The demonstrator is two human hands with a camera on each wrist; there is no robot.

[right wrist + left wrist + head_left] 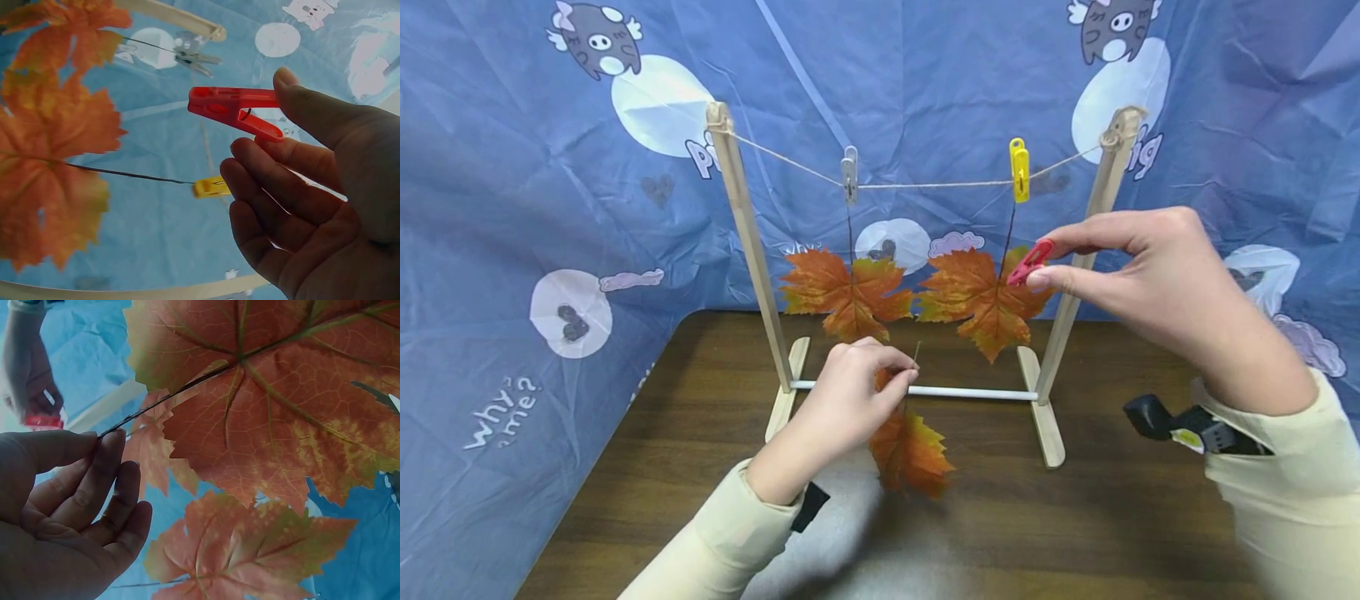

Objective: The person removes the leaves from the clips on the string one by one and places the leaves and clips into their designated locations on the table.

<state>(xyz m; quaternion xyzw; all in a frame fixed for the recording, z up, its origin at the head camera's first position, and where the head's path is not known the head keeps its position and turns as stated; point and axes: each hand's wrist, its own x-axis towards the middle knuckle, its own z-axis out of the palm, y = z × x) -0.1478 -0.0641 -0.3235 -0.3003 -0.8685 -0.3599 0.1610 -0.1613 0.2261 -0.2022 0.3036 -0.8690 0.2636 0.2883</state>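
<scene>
The loose orange-red maple leaf hangs below your left hand, over the dark brown wooden table; your thumb and forefinger pinch its thin dark stem, the other fingers loosely bent. Your right hand, higher up, pinches the small red plastic clothespin by its handles between thumb and forefinger; the clip's tips look together.

From the head view, that clip overlaps the edge of the right-hand orange maple leaf, which hangs from the yellow plastic clothespin. Beside it, the left-hand orange maple leaf hangs from the grey clothespin. Both clips sit on the sagging beige twine tied between two pale wooden posts. Your left hand hides part of the white crossbar. A blue printed cloth backs everything.
</scene>
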